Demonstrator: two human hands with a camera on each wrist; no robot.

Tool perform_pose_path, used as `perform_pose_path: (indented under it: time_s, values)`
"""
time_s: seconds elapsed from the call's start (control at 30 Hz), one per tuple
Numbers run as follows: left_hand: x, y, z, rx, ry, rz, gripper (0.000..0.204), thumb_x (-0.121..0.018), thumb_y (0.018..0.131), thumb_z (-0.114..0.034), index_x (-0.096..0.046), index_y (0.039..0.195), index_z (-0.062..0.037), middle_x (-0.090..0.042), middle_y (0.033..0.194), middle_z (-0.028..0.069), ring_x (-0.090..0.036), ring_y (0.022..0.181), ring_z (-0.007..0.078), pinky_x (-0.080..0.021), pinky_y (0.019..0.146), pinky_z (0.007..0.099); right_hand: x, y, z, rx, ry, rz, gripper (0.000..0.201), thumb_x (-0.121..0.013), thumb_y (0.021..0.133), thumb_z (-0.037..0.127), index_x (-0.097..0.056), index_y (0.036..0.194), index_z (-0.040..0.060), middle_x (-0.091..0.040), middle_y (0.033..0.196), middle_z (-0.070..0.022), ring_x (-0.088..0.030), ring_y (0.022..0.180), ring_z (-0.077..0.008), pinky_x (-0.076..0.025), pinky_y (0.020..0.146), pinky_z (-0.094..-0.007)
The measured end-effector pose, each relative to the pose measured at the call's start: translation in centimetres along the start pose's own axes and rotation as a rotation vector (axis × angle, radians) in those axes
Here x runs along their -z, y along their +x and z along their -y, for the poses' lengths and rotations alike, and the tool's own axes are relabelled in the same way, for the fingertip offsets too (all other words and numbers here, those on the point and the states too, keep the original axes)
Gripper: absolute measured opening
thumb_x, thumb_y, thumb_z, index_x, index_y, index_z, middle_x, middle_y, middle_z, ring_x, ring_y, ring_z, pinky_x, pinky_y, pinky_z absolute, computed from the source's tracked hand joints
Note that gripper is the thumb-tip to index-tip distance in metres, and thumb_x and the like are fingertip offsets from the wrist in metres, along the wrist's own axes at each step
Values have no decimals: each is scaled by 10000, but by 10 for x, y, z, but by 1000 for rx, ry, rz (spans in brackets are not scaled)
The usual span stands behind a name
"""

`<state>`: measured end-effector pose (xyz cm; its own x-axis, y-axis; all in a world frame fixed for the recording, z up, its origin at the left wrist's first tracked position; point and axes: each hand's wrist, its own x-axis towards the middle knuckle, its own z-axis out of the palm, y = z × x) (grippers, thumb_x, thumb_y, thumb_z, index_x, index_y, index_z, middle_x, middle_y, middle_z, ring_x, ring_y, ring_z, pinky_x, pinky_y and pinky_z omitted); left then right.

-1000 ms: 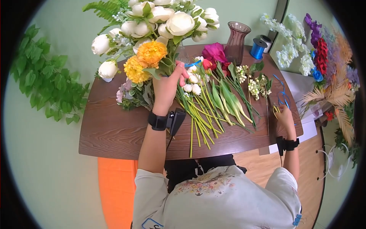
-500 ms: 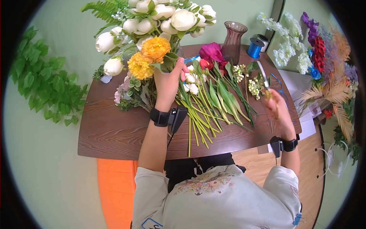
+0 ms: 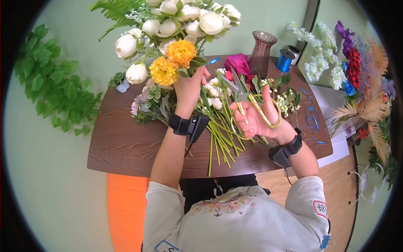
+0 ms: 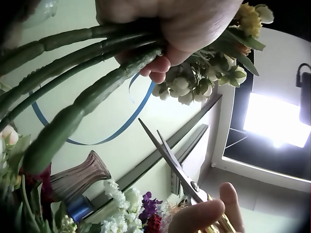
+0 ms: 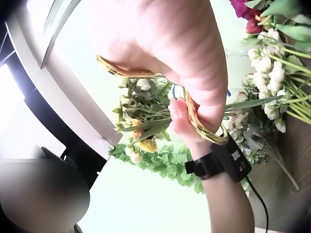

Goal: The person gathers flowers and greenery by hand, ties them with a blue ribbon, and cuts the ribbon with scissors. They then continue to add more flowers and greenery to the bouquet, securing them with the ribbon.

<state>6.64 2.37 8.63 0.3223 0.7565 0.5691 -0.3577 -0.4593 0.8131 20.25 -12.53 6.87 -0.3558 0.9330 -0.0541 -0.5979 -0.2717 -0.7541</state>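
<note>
My left hand [image 3: 189, 94] grips the green stems [image 4: 73, 109] of a bouquet with white blooms [image 3: 212, 23] and yellow flowers [image 3: 180, 53] above the table. A narrow blue ribbon [image 4: 87, 143] loops around below this hand in the left wrist view and pokes out beside the thumb in the head view. Gold-handled scissors [image 4: 181, 172] are held in my right hand [image 3: 264, 112], fingers and thumb through the handle loops. Their blades point up toward the bouquet, slightly parted, a short way from the ribbon.
Loose stems [image 3: 218, 138], a magenta flower [image 3: 237, 64] and a pink-grey bunch [image 3: 147, 103] lie on the brown table [image 3: 121, 147]. Behind stand a purple glass vase [image 3: 261, 54] and a blue ribbon spool [image 3: 285, 60]. Curled blue ribbon [image 3: 311, 113] lies at the right edge.
My right hand has lifted the scissors from the table's right side and brought them left, near the bouquet. The left hand keeps its grip, shifting only slightly.
</note>
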Motion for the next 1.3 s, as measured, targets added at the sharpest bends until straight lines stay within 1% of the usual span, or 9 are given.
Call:
perform_pose_path:
  time_s: [0.13, 0.2, 0.5, 0.8, 1.07, 1.13, 1.2, 1.27, 1.3]
  values:
    - [3, -5, 2, 56, 11, 50, 99, -498, 818, -85, -501, 769, 1, -513, 597, 45, -435, 488, 76, -346, 467, 193, -3, 9, 5, -26, 157, 9, 876, -221, 645, 776, -400, 1050, 21, -384, 665, -7, -375, 487, -114, -309, 441, -241]
    - [-1, -7, -2, 73, -123, 42, 105, -494, 822, -93, -499, 771, -1, -511, 597, 44, -436, 490, 75, -348, 473, 192, -3, 13, 4, -3, 127, -67, 848, -235, 668, 756, -427, 1037, 18, -380, 661, -9, -348, 455, -110, -286, 396, -225]
    - [-3, -10, -3, 106, -73, 69, 108, -498, 822, -107, -498, 788, -5, -513, 612, 43, -440, 492, 75, -353, 473, 194, -10, 20, 2, 111, -164, -262, 743, -206, 746, 688, -437, 1009, 33, -369, 619, 14, -327, 403, -68, -290, 350, -202]
    - [-3, -11, -3, 129, -94, 72, 112, -504, 821, -112, -492, 778, -8, -509, 608, 39, -435, 489, 72, -350, 470, 191, -8, 23, -1, 177, -354, -330, 655, -197, 798, 620, -408, 965, 23, -336, 547, 23, -279, 339, -47, -268, 299, -185]
    - [2, -12, -1, 118, -111, 42, 109, -501, 823, -112, -498, 781, -11, -506, 602, 33, -429, 493, 69, -349, 476, 193, 2, 7, 8, 195, -289, -399, 735, -180, 760, 674, -425, 985, 19, -340, 568, 21, -296, 361, -54, -261, 312, -196]
    - [6, -12, -3, 126, -109, 39, 106, -499, 823, -110, -500, 781, -13, -505, 601, 32, -428, 494, 68, -349, 478, 193, 5, -13, 22, 235, -375, -499, 647, -245, 808, 609, -456, 952, 15, -352, 543, 27, -322, 368, -50, -267, 317, -196]
    - [9, -12, -5, 119, -105, 32, 99, -496, 824, -108, -503, 788, -17, -504, 600, 28, -426, 493, 67, -351, 473, 196, 25, -42, 37, 356, -1005, -711, 529, -389, 823, 514, -489, 842, -4, -344, 489, 35, -364, 390, -66, -304, 339, -238]
    - [10, -12, -2, 122, -114, 41, 80, -498, 819, -91, -503, 796, -15, -499, 599, 27, -421, 489, 67, -351, 461, 197, 42, -68, 47, 363, -1284, -1012, 441, -470, 826, 405, -520, 717, -20, -379, 449, -8, -418, 416, -95, -331, 372, -279]
    - [9, -13, -2, 121, -130, 26, 71, -499, 816, -82, -504, 798, -13, -496, 599, 28, -418, 486, 68, -349, 454, 197, 53, -81, 51, 344, -1488, -1142, 430, -480, 823, 386, -519, 701, -24, -411, 464, -47, -420, 415, -147, -340, 391, -307]
